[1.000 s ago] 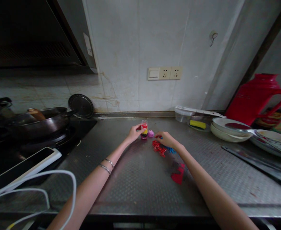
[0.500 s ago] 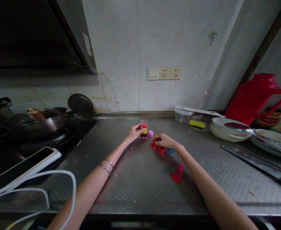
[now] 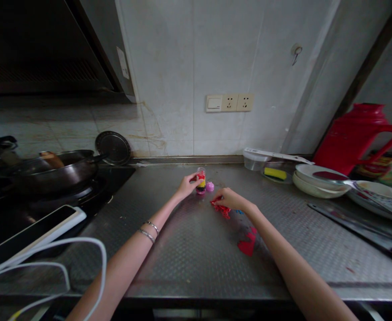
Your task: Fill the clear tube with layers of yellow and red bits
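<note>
Jar [image 3: 201,175] could tip if the left hand [image 3: 186,186] gripping it gets bumped; right hand [image 3: 229,197] is at the red bits [image 3: 223,211], can't tell if it's pinching any.

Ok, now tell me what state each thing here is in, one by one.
Jar: upright, apparently open, colourful contents, held in the left hand.
Pink piece: resting beside the jar.
Red pieces: bunched, partly covered by the right hand; grip unclear.
Pan: uncovered, on the stove.
Round black lid: leaning on the wall.
White dishes: stacked.
Thermos: upright; stopper unclear.
Switch: on or off unclear.
</note>
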The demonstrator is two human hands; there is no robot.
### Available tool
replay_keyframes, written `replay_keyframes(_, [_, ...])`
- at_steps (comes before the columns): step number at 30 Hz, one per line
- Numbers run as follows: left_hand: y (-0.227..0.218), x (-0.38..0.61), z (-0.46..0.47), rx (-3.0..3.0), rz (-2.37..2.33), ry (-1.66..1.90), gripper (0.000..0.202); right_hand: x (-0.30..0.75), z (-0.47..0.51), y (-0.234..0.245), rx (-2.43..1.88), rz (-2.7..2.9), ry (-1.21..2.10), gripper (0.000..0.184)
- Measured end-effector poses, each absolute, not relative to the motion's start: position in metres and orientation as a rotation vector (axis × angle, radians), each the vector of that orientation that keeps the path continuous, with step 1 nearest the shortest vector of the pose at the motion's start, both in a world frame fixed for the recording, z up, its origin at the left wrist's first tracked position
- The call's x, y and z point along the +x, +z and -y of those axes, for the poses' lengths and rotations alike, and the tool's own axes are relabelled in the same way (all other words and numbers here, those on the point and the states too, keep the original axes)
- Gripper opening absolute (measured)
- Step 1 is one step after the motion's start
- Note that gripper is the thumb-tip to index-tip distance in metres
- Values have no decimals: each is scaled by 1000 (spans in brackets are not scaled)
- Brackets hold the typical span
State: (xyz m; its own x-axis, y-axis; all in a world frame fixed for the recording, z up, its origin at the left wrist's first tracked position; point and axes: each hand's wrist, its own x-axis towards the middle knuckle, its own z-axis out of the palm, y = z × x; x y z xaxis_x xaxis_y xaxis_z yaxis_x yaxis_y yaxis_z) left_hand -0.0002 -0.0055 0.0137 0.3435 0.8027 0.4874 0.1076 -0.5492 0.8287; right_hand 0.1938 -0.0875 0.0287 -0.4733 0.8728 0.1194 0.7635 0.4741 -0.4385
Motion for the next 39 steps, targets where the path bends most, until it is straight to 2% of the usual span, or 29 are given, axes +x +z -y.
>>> replay_keyframes(23, [12,-2,5,1919,-794,1243,43,200,90,27,-1294,2167,377,19])
replay_keyframes(39, [16,-2,10,1947,-735,1234,42,200,90,36,-1222,1920,639,26])
